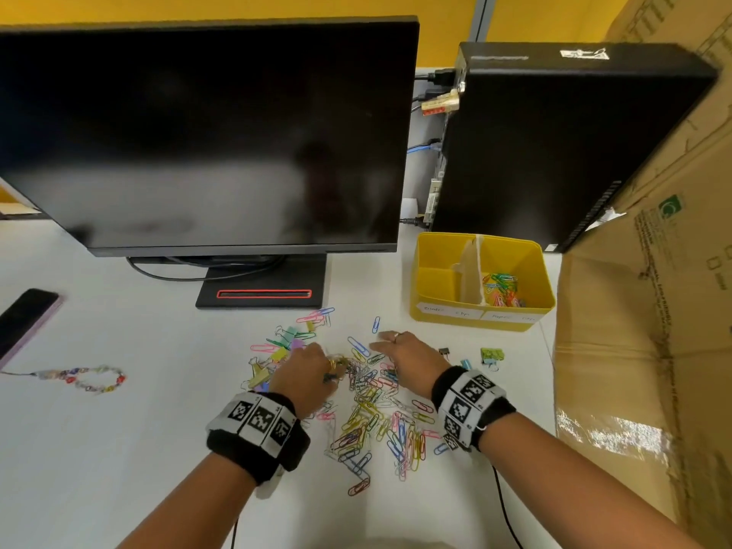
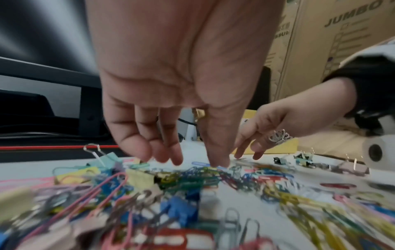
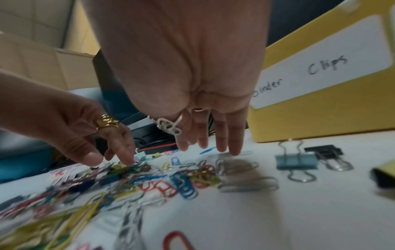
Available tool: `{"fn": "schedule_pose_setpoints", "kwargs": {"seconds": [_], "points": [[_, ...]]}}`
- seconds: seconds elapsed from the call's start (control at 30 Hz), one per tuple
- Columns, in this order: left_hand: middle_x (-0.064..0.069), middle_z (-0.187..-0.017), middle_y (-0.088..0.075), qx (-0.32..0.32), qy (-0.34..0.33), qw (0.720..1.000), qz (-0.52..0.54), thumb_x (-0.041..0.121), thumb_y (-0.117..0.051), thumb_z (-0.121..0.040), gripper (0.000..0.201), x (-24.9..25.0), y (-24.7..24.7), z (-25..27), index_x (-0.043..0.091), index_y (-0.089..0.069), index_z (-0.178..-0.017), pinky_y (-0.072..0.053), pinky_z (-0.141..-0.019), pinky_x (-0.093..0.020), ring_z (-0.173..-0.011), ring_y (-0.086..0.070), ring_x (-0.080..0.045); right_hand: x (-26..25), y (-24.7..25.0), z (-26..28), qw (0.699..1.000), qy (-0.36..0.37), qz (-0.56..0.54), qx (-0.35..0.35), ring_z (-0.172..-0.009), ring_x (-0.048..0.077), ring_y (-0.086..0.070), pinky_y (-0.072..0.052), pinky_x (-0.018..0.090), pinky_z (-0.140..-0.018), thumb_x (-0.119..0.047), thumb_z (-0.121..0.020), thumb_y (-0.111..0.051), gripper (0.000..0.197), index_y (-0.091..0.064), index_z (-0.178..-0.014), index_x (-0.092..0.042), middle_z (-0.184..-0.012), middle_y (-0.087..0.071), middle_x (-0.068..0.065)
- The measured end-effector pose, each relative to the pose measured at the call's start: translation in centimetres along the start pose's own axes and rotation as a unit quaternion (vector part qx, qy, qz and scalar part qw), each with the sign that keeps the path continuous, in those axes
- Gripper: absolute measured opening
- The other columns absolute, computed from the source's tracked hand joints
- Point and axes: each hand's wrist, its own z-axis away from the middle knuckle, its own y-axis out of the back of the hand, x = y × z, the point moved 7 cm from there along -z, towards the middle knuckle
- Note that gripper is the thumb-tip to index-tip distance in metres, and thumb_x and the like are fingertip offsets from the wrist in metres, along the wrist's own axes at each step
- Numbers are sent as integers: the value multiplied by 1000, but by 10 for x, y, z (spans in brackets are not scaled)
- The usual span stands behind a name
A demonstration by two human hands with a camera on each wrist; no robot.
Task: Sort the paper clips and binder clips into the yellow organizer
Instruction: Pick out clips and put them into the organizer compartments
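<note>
A heap of coloured paper clips (image 1: 368, 406) lies on the white desk, mixed with binder clips (image 1: 277, 352) at its left. More binder clips sit to the right: green ones (image 1: 492, 355), a blue one (image 3: 296, 161) and a black one (image 3: 324, 149). Behind them stands the yellow organizer (image 1: 481, 317); its right compartment holds paper clips (image 1: 501, 289), and its left one looks bare. My left hand (image 1: 334, 366) (image 2: 196, 161) points down, its fingertips touching the heap. My right hand (image 1: 386, 342) (image 3: 209, 147) hovers over the heap's far right with straight fingers, holding nothing.
A dark monitor (image 1: 198, 132) on its stand (image 1: 263, 293) fills the back left, and a black computer tower (image 1: 554, 152) stands behind the organizer. A big cardboard box (image 1: 653, 311) walls off the right. A phone (image 1: 23, 322) and a bead strap (image 1: 91, 378) lie far left.
</note>
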Motion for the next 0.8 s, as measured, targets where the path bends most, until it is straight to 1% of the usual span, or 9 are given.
{"fn": "schedule_pose_setpoints", "kwargs": {"seconds": [0.07,0.17,0.3,0.37,0.43,0.5,0.57,0.63,0.8], "points": [[-8,-115,-52,-27,15,998,-58,27,-49,-91,28,-7,-10,4,6,-64,-103,-53,-91,-39,-107,-53,-25,-8,-6,8,999,2,38,-15,-138,29,-24,-35,42,-110,13,-83,-38,63,-35,-138,-16,-152,-26,12],[-9,-122,-48,-16,40,995,-93,31,-43,-96,33,-19,-12,8,6,-61,-107,-51,-95,-39,-114,-47,-25,-12,-16,30,998,-5,67,-13,-131,31,-32,-42,42,-101,15,-80,-37,58,-39,-133,-10,-148,-32,13],[-9,-121,-50,26,64,994,-86,27,-42,-96,31,-21,-4,10,7,-62,-109,-53,-92,-38,-115,-47,-24,-10,-21,40,994,-23,102,-13,-115,30,-43,-45,39,-88,6,-85,-38,37,-51,-118,-5,-126,-51,14],[-9,-121,-52,64,52,995,-61,21,-43,-96,28,-15,2,10,10,-64,-111,-54,-90,-39,-113,-49,-24,-15,-10,26,997,-16,68,24,-115,30,-45,-46,38,-92,5,-85,-39,37,-53,-118,-5,-125,-52,14],[-7,-125,-51,86,34,995,-38,10,-43,-94,31,-7,5,9,15,-62,-118,-53,-91,-37,-115,-49,-23,-15,4,3,998,-23,6,61,-125,29,-40,-42,40,-103,7,-85,-39,48,-44,-130,-7,-138,-43,15],[-6,-132,-46,90,13,996,-26,-1,-42,-90,44,1,6,5,18,-54,-128,-51,-96,-36,-121,-45,-22,-7,12,-23,997,-42,-20,57,-138,28,-27,-29,37,-114,9,-86,-37,57,-30,-140,-7,-151,-26,13],[-7,-140,-40,85,4,996,-32,-7,-43,-85,56,7,11,-3,16,-45,-135,-46,-103,-36,-128,-41,-23,-4,11,-40,999,-43,-16,27,-143,24,-16,-17,31,-118,8,-87,-36,60,-20,-143,-6,-156,-15,13],[-9,-147,-33,73,21,997,-28,-8,-44,-83,59,9,18,-20,12,-38,-138,-42,-108,-38,-132,-39,-25,-5,4,-42,999,-37,0,3,-144,24,-13,-16,33,-119,8,-88,-34,59,-19,-143,-4,-156,-12,13],[-13,-141,-37,11,114,993,-23,4,-43,-87,47,3,29,-52,4,-34,-134,-46,-101,-41,-123,-48,-32,-13,-19,-7,1000,-18,24,7,-144,27,-14,-22,37,-118,8,-86,-41,64,-16,-144,-4,-156,-13,14]]}}
